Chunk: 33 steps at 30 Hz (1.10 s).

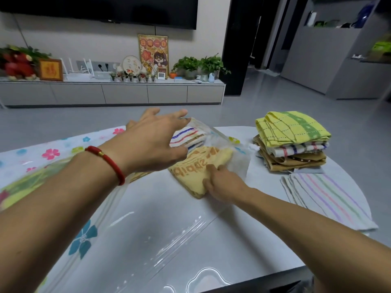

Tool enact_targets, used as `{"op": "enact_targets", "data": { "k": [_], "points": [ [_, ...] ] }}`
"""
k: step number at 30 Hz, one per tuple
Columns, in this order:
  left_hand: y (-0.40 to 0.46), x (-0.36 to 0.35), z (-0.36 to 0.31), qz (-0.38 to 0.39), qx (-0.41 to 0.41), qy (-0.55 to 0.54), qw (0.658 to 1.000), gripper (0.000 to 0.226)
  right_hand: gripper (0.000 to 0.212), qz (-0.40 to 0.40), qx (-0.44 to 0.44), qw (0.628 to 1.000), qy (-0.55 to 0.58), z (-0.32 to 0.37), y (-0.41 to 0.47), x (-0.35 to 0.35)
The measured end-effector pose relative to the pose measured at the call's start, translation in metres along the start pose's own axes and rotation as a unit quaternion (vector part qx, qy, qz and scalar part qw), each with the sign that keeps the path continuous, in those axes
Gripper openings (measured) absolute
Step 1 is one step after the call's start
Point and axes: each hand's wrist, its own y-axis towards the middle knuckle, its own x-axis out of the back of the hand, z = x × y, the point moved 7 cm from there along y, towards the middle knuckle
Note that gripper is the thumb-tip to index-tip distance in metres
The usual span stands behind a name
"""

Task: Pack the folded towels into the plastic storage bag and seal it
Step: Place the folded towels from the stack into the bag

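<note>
Right hand (222, 182) grasping yellow towel (198, 172), feeding it into bag (148, 218) mouth | left hand (154, 140) released, fingers spread, holding opening up | stack (292, 142) waiting, 2 o'clock

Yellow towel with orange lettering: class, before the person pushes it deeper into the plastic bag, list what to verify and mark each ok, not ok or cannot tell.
1. Right hand grips the yellow towel: ok.
2. Left hand holds the plastic bag mouth open: cannot tell; it hangs open above the bag.
3. Striped towel already inside the bag: ok.
4. Yellow towel fully inside: not ok, its near end sticks out.
5. Towel stack still to pack: ok, waiting at right.
6. Bag sealed: not ok.
</note>
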Motion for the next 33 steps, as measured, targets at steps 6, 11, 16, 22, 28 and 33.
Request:
{"op": "enact_targets", "data": {
  "k": [6, 11, 16, 22, 28, 33],
  "points": [
    [-0.008, -0.003, -0.006, -0.003, -0.001, 0.008, 1.000, 0.073, 0.069, 0.048, 0.016, 0.999, -0.014, 0.002, 0.008, -0.016],
    [-0.017, -0.009, -0.005, -0.014, -0.001, -0.012, 1.000, 0.071, 0.069, 0.047, 0.017, 0.997, -0.067, 0.010, -0.004, 0.002],
    [-0.017, -0.019, -0.005, -0.035, 0.004, 0.024, 0.999, 0.087, 0.035, 0.042, 0.124, 0.991, -0.031, 0.007, -0.047, 0.063],
    [-0.008, -0.025, -0.011, -0.088, 0.015, 0.040, 0.995, 0.085, 0.017, -0.042, -0.030, 0.991, 0.126, -0.128, -0.064, 0.148],
    [0.003, -0.032, -0.017, -0.095, 0.045, 0.035, 0.994, 0.087, 0.030, -0.249, -0.177, 0.951, 0.044, -0.231, -0.016, 0.201],
    [0.011, -0.036, -0.016, -0.101, 0.060, 0.035, 0.992, 0.088, 0.086, -0.119, -0.269, 0.952, -0.085, -0.231, 0.040, 0.167]
  ]
}}
